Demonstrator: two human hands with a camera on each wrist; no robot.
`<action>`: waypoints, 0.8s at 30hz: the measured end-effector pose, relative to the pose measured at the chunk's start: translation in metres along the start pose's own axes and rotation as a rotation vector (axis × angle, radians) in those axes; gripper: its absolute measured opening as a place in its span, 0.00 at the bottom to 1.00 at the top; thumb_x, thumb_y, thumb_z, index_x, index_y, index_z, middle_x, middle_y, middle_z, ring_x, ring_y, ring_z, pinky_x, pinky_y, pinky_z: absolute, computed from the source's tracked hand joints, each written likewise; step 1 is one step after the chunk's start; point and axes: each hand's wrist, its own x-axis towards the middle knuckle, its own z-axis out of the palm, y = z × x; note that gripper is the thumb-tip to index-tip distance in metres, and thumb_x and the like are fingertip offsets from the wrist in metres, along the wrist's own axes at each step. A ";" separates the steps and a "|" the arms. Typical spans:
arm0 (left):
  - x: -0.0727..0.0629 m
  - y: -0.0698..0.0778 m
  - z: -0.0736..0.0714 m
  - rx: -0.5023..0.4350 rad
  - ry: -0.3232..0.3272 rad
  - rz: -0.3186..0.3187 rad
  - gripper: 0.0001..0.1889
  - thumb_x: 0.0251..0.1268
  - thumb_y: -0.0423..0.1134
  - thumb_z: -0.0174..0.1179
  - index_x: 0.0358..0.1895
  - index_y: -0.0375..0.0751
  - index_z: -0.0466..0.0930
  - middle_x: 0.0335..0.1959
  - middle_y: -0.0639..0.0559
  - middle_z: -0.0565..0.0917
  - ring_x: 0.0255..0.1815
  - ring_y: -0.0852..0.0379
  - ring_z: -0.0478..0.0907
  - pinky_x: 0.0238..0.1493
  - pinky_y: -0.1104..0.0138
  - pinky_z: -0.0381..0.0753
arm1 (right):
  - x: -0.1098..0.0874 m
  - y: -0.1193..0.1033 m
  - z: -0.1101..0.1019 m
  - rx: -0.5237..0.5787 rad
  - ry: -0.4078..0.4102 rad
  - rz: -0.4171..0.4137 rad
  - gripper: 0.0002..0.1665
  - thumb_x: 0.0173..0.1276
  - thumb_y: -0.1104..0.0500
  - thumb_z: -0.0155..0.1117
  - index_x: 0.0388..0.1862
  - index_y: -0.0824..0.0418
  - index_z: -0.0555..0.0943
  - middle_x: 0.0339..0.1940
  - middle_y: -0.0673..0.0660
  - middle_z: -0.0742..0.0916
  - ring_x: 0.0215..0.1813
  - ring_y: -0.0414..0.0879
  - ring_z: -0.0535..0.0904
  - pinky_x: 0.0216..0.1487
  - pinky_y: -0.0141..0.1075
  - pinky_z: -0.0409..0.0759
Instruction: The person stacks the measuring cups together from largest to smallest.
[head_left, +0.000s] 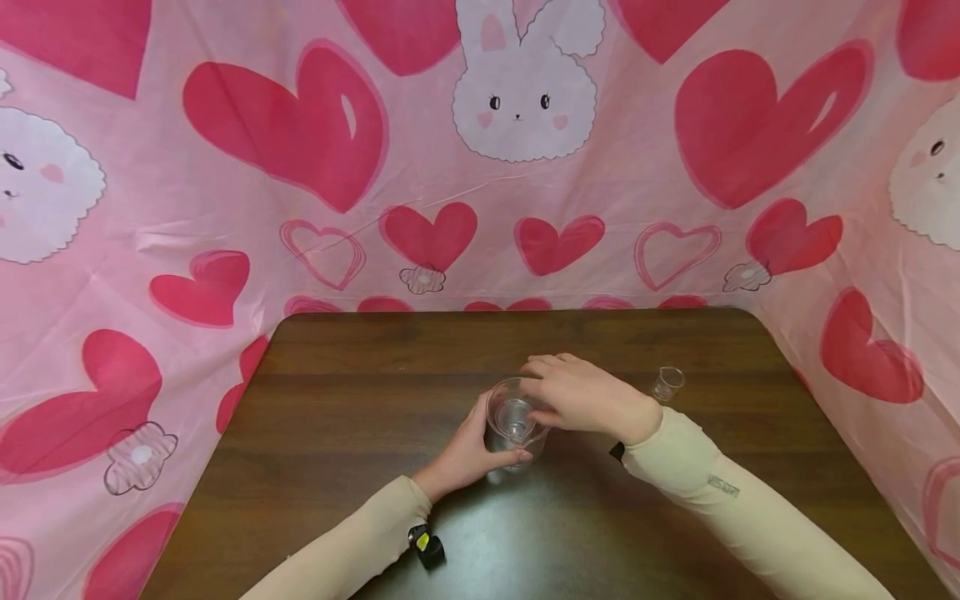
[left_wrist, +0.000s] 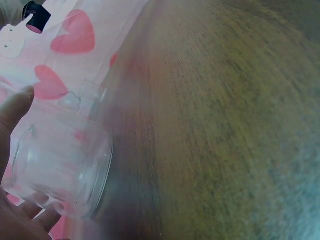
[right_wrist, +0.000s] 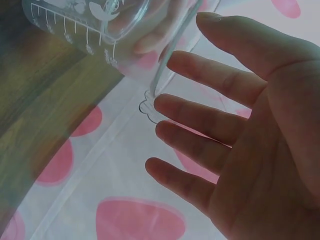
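A clear measuring beaker [head_left: 497, 421] stands on the wooden table, with white graduation marks visible on its wall in the right wrist view. Inside it sits a smaller clear vessel [head_left: 517, 415]. My left hand [head_left: 467, 454] holds the large beaker from the left, thumb in front and fingers round the far side. Over the beaker's right rim hovers my right hand [head_left: 588, 398]. Its fingers [right_wrist: 205, 115] are spread and extended near the rim, holding nothing. Whether a fingertip touches the glass I cannot tell.
A small clear beaker [head_left: 666, 385] stands on the table [head_left: 360, 375], beyond the right wrist. Pink cloth [head_left: 495, 192] with hearts and rabbits hangs behind the table and at both sides. Black wrist gear [head_left: 427, 546] sits at the left cuff.
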 end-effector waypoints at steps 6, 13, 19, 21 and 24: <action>0.000 0.000 0.001 -0.008 0.002 -0.003 0.54 0.57 0.47 0.80 0.81 0.47 0.53 0.80 0.47 0.63 0.78 0.50 0.63 0.76 0.47 0.63 | -0.006 0.003 -0.003 0.037 0.005 0.029 0.21 0.65 0.50 0.78 0.51 0.60 0.86 0.59 0.64 0.86 0.66 0.60 0.79 0.65 0.55 0.77; 0.001 -0.001 0.001 0.000 0.008 0.005 0.54 0.56 0.47 0.80 0.81 0.46 0.53 0.80 0.47 0.64 0.78 0.51 0.63 0.76 0.48 0.63 | -0.012 0.008 -0.005 0.069 0.027 0.051 0.19 0.65 0.51 0.78 0.49 0.59 0.87 0.56 0.62 0.87 0.65 0.60 0.80 0.65 0.56 0.78; 0.001 0.000 0.001 -0.001 0.008 0.017 0.54 0.55 0.46 0.81 0.81 0.46 0.53 0.79 0.48 0.64 0.78 0.52 0.64 0.75 0.48 0.63 | -0.019 0.011 -0.005 0.064 0.067 0.047 0.17 0.64 0.52 0.79 0.47 0.60 0.87 0.51 0.61 0.87 0.59 0.58 0.82 0.62 0.55 0.80; 0.000 0.001 0.000 -0.009 0.006 0.017 0.54 0.56 0.46 0.80 0.81 0.47 0.53 0.79 0.48 0.64 0.77 0.52 0.64 0.75 0.48 0.64 | -0.021 0.012 -0.005 0.059 0.076 0.049 0.18 0.64 0.52 0.79 0.46 0.61 0.87 0.50 0.60 0.87 0.57 0.57 0.83 0.61 0.55 0.80; -0.001 0.001 0.000 -0.019 0.001 0.014 0.54 0.56 0.46 0.80 0.81 0.47 0.53 0.79 0.49 0.64 0.77 0.52 0.64 0.75 0.48 0.64 | -0.024 0.012 -0.004 0.055 0.083 0.056 0.17 0.64 0.52 0.79 0.45 0.60 0.87 0.49 0.59 0.87 0.56 0.56 0.83 0.60 0.54 0.81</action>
